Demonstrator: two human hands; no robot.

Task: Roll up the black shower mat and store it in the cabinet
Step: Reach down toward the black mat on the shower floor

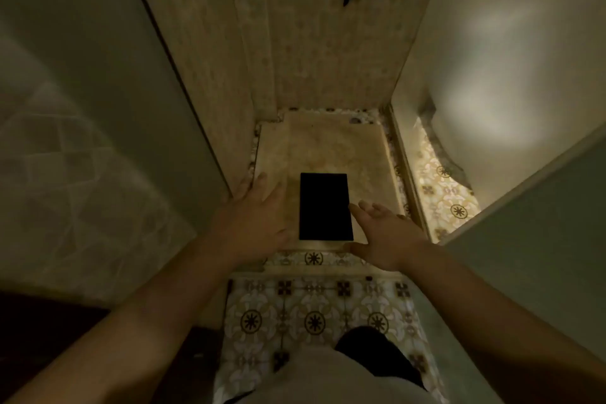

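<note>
Black shower mat (pixel 325 207) lies flat and unrolled on the beige shower floor (pixel 367 157) between your left hand (pixel 259 220) and right hand (pixel 387 236), both empty with fingers spread; likely limp and light, so grip its near short edge.

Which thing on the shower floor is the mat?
Look at the beige shower floor below the tiled wall. Between the left hand and right hand lies the black shower mat, flat and unrolled. It is the only plain black rectangle there.
</note>
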